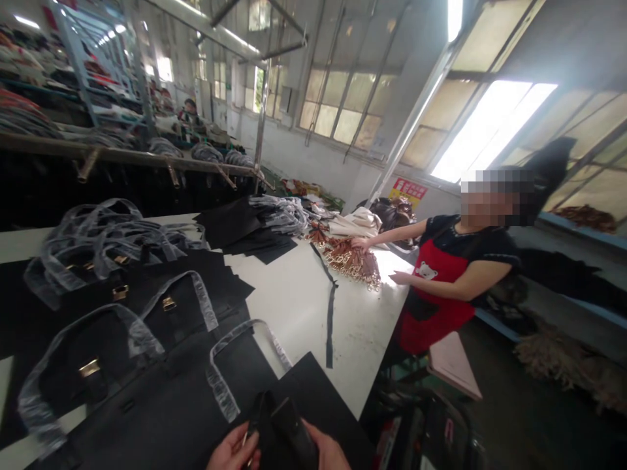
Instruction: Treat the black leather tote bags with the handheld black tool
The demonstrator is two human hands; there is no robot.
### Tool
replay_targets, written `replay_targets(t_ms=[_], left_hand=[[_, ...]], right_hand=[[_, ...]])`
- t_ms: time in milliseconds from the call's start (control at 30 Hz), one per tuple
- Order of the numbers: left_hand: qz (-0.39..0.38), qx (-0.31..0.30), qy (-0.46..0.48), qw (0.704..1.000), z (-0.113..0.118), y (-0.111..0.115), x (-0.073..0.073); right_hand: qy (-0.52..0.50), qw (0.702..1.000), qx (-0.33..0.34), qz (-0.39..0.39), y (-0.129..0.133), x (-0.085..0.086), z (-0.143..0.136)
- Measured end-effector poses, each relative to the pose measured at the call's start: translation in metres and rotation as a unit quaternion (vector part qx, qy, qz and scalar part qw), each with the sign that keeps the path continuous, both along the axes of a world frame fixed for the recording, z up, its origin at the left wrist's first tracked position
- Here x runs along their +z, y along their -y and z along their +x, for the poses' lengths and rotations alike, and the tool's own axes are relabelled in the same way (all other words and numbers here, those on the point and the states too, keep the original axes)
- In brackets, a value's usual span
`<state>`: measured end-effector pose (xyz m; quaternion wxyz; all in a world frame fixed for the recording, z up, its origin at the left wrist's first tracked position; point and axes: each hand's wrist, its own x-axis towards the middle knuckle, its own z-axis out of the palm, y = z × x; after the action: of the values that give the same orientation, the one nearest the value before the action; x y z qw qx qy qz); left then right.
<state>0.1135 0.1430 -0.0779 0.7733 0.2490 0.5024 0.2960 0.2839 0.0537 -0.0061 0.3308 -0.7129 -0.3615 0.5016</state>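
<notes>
A small black piece [295,425] pinned between the left grip [235,450] and the right grip [327,450]

The piece sits at the bottom of the view, to the right of the left grip and to the left of the right grip. Its long axis appears to run away from the wearer, leaning a little left. Both hands touch it, so neither is clearly nearer. The left fingers pinch its left side; a slim bright bit shows among them, too blurred to name. The right grip appears to clasp the opposite edge, though most of its fingers are hidden.

Just beyond the piece, a black panel [329,393] juts over the white tabletop [289,294]. A film-wrapped handle [220,390] ends just beyond the left grip, so that side looks the more crowded. Farther left lie a large black bag [161,385] and a pile of wrapped handles [112,235].

Well apart, across the tabletop, a co-worker in a red apron [441,274] rests a hand [361,244] on brown straps [350,259] with metal rings.
</notes>
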Motion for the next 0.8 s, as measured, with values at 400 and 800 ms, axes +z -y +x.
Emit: replay_targets(t_ms=[400, 800], left_hand=[[0.181, -0.062, -0.060, 0.980, -0.006, 0.015, 0.013], [0.109, -0.095, 0.004, 0.989, -0.004, 0.017, 0.014]], right_hand=[[-0.086, 0.992, 0.077, -0.051, -0.003, 0.005, -0.013], [-0.026, 0.998, 0.032, -0.042, -0.012, 0.012, -0.016]])
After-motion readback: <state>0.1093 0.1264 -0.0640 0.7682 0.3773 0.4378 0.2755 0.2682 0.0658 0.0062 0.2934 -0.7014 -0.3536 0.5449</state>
